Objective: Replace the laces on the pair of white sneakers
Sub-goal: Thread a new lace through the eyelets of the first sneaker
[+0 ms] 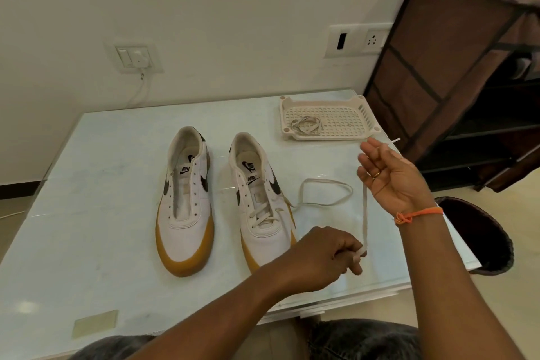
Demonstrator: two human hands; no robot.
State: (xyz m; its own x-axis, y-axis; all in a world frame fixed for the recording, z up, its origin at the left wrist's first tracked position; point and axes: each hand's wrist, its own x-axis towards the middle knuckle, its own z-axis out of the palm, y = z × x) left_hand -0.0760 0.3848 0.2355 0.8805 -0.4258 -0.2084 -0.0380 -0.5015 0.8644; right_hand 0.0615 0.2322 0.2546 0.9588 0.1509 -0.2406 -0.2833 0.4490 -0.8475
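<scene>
Two hands grip one lace [364, 207]: left hand [327, 254] pinches low, right hand [388, 172] holds its tip; draw evenly through the right sneaker [260, 199]; avoid twists; left sneaker [187, 199] stays unlaced.

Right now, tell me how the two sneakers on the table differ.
The left sneaker has no lace and bare eyelets; the right sneaker is laced through its lower eyelets only. A lace trails from the right sneaker; none from the left. Both are white with tan soles and stand upright, side by side.
</scene>
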